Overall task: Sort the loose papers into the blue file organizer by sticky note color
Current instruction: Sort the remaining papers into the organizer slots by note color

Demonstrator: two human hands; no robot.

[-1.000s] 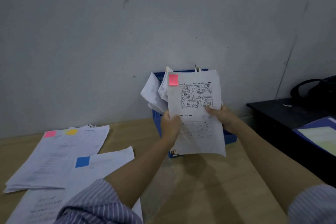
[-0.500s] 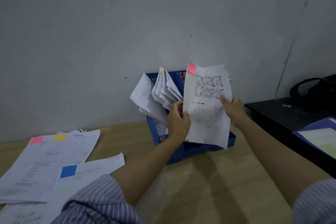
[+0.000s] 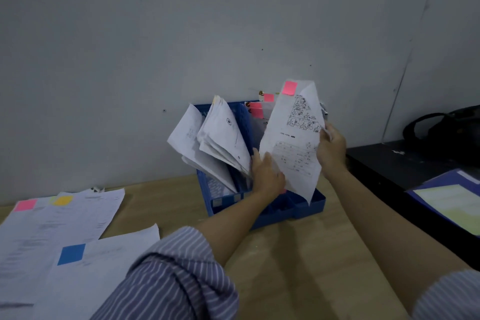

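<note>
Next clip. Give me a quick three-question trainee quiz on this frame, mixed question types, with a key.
1. True or false: the sheet held above the organizer carries a yellow note.
2. Which hand grips the sheet's edge nearest the black table? A) left B) right C) neither
3. Fill in: on the desk, the nearest loose paper bears a ____ note.

Key:
1. False; its note is pink.
2. B; the right hand grips that edge, while the left hand is at the sheet's lower left.
3. Blue; see the blue note.
</note>
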